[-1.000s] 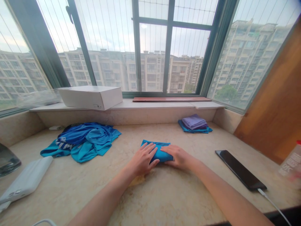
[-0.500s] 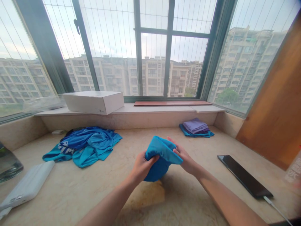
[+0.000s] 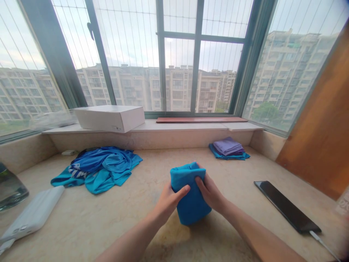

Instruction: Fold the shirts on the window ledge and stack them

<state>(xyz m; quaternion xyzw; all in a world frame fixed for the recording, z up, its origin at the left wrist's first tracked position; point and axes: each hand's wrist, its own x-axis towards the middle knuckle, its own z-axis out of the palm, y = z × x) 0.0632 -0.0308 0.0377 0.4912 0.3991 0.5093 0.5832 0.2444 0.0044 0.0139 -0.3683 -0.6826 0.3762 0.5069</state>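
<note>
I see L hand (image 3: 167, 203) & R hand (image 3: 214, 193) on my feed, both gripping folded blue cloth (image 3: 193, 205); crumpled clothes (image 3: 106, 167) L, blk phone (image 3: 286, 205) R

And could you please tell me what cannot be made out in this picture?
Head view: left hand and right hand, partly hidden behind the blue cloth.
Head view: translucent container, blurred and cut off by the right edge.
Head view: print on the white box, too small to read.
</note>
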